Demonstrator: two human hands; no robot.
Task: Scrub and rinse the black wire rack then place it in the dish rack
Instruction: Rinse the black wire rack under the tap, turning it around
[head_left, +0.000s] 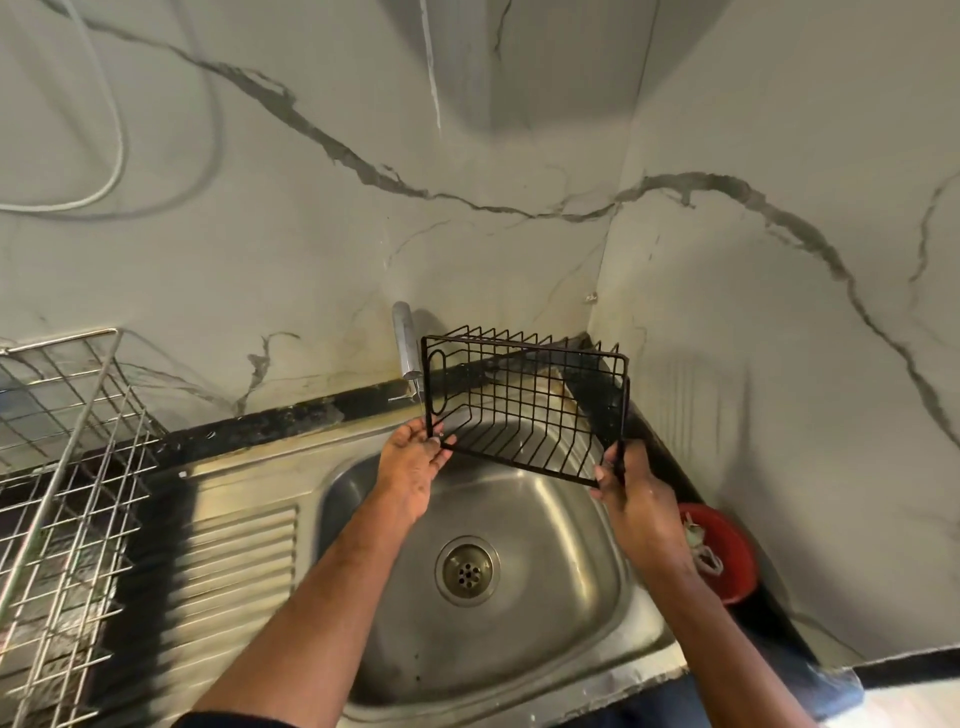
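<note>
The black wire rack (519, 400) is held up in the air over the back of the steel sink (524, 499), just right of the tap (406, 343). A thin stream of water falls from the tap past the rack's left edge. My left hand (415, 457) pinches the rack's lower left corner. My right hand (631, 488) grips the lower right corner, fingers curled round the wire. The silver dish rack (62, 467) stands at the far left on the counter.
The ribbed steel drainboard (234, 571) lies between the sink and the dish rack. A red bowl (727, 551) with a scrubber in it sits on the counter right of the sink. Marble-patterned walls close in behind and to the right.
</note>
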